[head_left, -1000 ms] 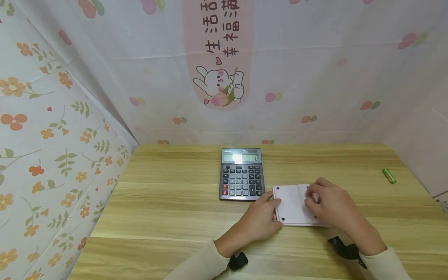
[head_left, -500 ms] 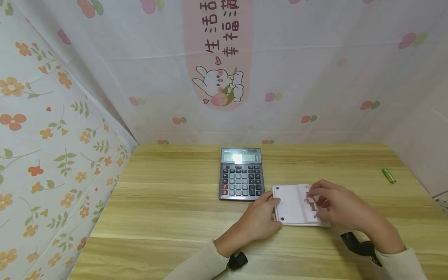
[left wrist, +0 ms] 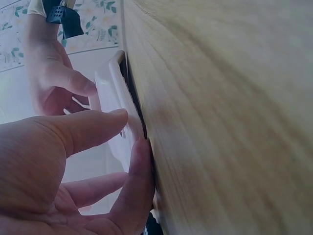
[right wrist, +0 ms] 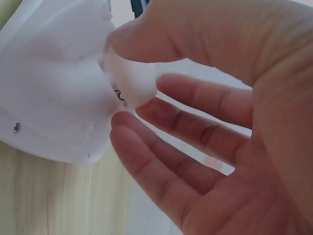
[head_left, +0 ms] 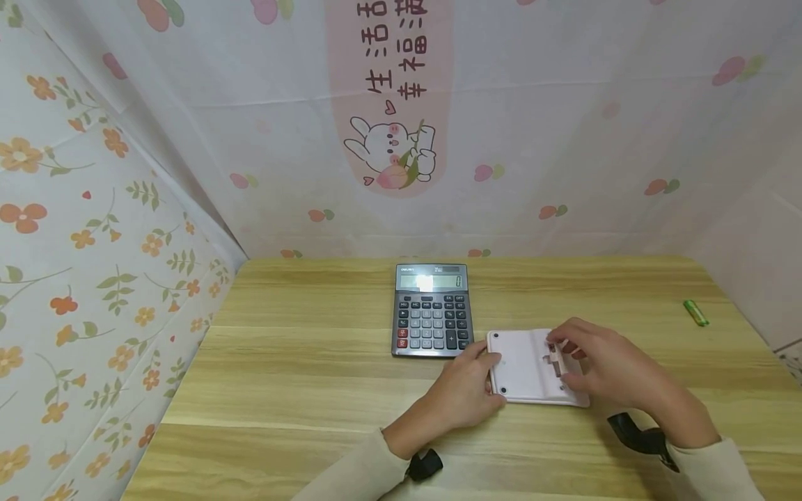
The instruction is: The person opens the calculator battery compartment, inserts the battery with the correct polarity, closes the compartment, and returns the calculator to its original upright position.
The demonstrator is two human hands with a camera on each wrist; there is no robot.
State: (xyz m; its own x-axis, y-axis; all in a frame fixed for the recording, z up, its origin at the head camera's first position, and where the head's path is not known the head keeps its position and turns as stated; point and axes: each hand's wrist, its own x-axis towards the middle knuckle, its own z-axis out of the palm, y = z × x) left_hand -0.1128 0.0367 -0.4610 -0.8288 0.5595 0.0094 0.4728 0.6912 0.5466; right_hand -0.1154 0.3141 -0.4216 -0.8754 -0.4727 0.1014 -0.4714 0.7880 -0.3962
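Note:
A pale pink-white calculator (head_left: 520, 365) lies face down on the wooden table, with small dark feet at its corners. Its battery compartment (head_left: 554, 363) is uncovered, and a metal spring (right wrist: 120, 95) shows there in the right wrist view. My left hand (head_left: 466, 390) grips the calculator's left edge, thumb on the upturned back and fingers at the side and beneath. At the compartment, my right hand (head_left: 610, 362) pinches a small curved white battery cover (right wrist: 132, 81) between thumb and fingers. Whether a battery sits inside is too small to tell.
A dark grey calculator (head_left: 432, 313) lies face up behind my left hand, its display showing 0. A green battery (head_left: 696, 313) lies near the table's right side. A printed cloth (head_left: 532, 139) hangs along the table's back edge.
My right hand has drawn slightly to the right from over the calculator's back. The battery compartment, covered by that hand a second ago, now shows open. My left hand keeps its grip.

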